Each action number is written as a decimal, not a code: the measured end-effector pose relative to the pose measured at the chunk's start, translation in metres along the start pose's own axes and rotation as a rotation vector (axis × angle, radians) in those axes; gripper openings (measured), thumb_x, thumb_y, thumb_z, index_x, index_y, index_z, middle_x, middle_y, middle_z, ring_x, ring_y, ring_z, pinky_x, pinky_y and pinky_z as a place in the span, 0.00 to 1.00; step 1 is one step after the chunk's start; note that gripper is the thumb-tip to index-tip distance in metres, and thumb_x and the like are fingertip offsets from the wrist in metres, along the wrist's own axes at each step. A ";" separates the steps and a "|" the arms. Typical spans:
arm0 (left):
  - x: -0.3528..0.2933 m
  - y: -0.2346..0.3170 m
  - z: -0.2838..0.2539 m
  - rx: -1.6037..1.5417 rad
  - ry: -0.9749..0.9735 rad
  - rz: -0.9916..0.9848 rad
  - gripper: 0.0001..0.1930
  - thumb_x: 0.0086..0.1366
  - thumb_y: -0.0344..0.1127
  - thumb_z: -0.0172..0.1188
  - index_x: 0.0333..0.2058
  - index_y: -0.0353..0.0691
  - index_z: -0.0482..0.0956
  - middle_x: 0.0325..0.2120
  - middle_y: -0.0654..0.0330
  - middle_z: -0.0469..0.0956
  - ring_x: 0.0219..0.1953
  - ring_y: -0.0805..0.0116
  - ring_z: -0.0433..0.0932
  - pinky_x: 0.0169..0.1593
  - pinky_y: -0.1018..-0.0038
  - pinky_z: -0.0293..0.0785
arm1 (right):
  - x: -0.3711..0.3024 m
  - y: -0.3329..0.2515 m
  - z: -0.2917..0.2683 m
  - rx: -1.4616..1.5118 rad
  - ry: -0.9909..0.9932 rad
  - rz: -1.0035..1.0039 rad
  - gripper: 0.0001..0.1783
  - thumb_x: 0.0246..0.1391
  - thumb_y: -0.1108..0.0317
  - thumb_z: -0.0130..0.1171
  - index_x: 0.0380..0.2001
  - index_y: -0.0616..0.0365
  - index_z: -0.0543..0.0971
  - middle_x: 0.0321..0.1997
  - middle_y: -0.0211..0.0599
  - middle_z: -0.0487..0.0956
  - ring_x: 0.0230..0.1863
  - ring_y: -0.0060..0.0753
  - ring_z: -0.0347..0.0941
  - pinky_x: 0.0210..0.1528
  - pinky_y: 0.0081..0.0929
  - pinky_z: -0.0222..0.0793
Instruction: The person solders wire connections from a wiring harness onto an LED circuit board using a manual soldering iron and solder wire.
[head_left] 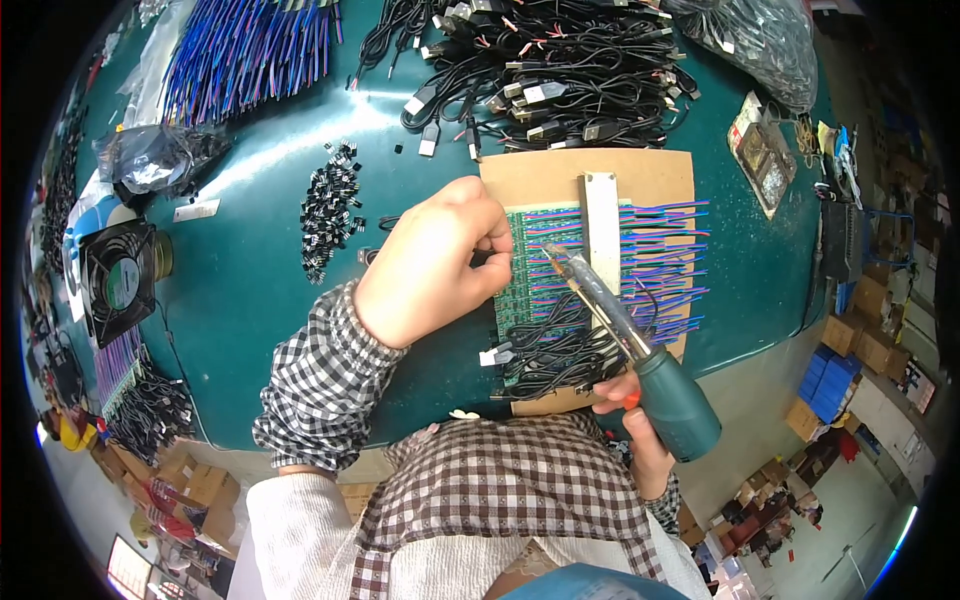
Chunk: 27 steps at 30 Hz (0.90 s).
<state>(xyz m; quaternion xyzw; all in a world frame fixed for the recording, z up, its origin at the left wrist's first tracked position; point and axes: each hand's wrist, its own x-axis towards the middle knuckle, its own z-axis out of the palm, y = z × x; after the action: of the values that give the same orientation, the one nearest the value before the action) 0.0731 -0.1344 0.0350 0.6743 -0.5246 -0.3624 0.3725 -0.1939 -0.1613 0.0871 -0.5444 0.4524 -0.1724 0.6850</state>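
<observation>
My right hand [648,440] grips a soldering iron [680,405] by its green handle. The iron's metal tip points up and left over the blue and purple wires [660,268], near the row of small green circuit boards [514,270]. At the left edge of these boards my left hand [440,262] is closed in a pinch; what its fingertips hold, if anything, is hidden. A pale bar [602,225] lies across the wires on a brown cardboard sheet [540,175]. Black cables with USB plugs [545,355] rest over the lower boards.
A heap of black USB cables [570,80] lies at the back, with bundled blue wires [255,50] to its left. Small black parts [330,205] are piled left of my hand. A fan [120,283] stands at the left edge; a solder-stained tray [765,160] lies at right.
</observation>
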 end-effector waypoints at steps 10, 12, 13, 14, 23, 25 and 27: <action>-0.001 -0.001 0.002 0.036 0.024 0.051 0.05 0.46 0.23 0.59 0.22 0.35 0.72 0.21 0.61 0.65 0.21 0.71 0.67 0.24 0.77 0.65 | -0.001 0.008 -0.005 0.069 -0.019 0.012 0.19 0.43 0.79 0.62 0.40 0.71 0.70 0.33 0.45 0.77 0.38 0.39 0.76 0.40 0.31 0.75; -0.001 -0.002 0.001 0.028 0.014 0.052 0.05 0.46 0.23 0.59 0.22 0.35 0.72 0.21 0.61 0.65 0.21 0.71 0.67 0.24 0.77 0.65 | -0.001 0.006 -0.002 0.103 0.021 0.041 0.19 0.42 0.79 0.63 0.39 0.71 0.70 0.33 0.45 0.77 0.38 0.38 0.76 0.40 0.31 0.75; 0.000 -0.002 0.001 0.026 0.012 0.054 0.05 0.46 0.23 0.59 0.22 0.35 0.72 0.21 0.61 0.65 0.21 0.71 0.67 0.24 0.77 0.65 | -0.001 0.007 -0.002 0.101 0.024 0.041 0.19 0.42 0.79 0.63 0.39 0.71 0.70 0.33 0.45 0.77 0.38 0.38 0.76 0.40 0.31 0.75; 0.001 -0.003 0.002 0.021 0.007 0.055 0.05 0.46 0.22 0.59 0.23 0.35 0.72 0.22 0.61 0.65 0.21 0.71 0.67 0.24 0.77 0.65 | -0.001 0.007 -0.002 0.094 0.027 0.055 0.19 0.42 0.79 0.63 0.39 0.70 0.70 0.32 0.45 0.77 0.37 0.38 0.76 0.40 0.31 0.75; 0.000 -0.001 0.000 0.035 -0.013 0.056 0.06 0.44 0.23 0.58 0.21 0.35 0.70 0.22 0.54 0.67 0.24 0.57 0.71 0.29 0.68 0.69 | -0.002 0.014 -0.007 -0.032 -0.017 0.017 0.18 0.41 0.81 0.62 0.38 0.70 0.71 0.30 0.43 0.78 0.34 0.33 0.77 0.42 0.30 0.74; 0.001 -0.001 0.000 0.033 -0.013 0.055 0.06 0.44 0.23 0.58 0.21 0.35 0.70 0.22 0.54 0.67 0.24 0.56 0.71 0.29 0.68 0.69 | -0.002 0.016 -0.008 -0.081 -0.043 0.013 0.17 0.41 0.81 0.62 0.38 0.70 0.71 0.29 0.42 0.78 0.33 0.32 0.77 0.41 0.29 0.74; 0.001 -0.001 0.000 0.027 -0.018 0.061 0.06 0.44 0.23 0.58 0.21 0.35 0.70 0.22 0.54 0.67 0.24 0.56 0.71 0.29 0.68 0.69 | -0.002 0.017 -0.006 -0.052 -0.005 0.008 0.17 0.41 0.81 0.62 0.37 0.70 0.72 0.28 0.41 0.78 0.32 0.31 0.77 0.40 0.27 0.73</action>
<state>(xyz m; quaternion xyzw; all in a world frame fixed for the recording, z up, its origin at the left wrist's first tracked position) 0.0742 -0.1351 0.0340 0.6598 -0.5531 -0.3496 0.3695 -0.2043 -0.1570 0.0729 -0.5605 0.4572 -0.1567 0.6725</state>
